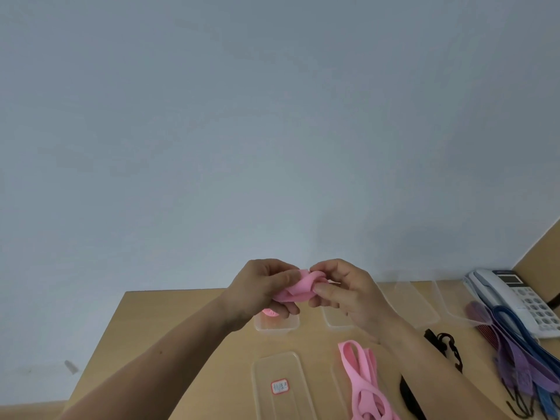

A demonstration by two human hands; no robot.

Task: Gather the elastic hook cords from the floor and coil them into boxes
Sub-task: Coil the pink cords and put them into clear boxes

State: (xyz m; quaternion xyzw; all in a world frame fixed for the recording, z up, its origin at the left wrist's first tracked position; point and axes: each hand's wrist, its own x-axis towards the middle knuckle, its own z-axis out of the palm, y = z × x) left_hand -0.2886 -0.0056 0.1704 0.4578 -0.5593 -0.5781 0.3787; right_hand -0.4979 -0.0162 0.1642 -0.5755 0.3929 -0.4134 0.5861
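Pinching a folded pink cord (299, 287), left hand (257, 287) and right hand (345, 294) both grip it above a clear box (289, 325).

Wooden table (157, 310), bare and open along its left side. Clear plastic boxes (275, 325) sit across the middle and back. To the right the surface is crowded: pink cords (363, 377), a black cord (445, 341), purple and blue cords (512, 347), and a telephone (512, 292) in the far corner.
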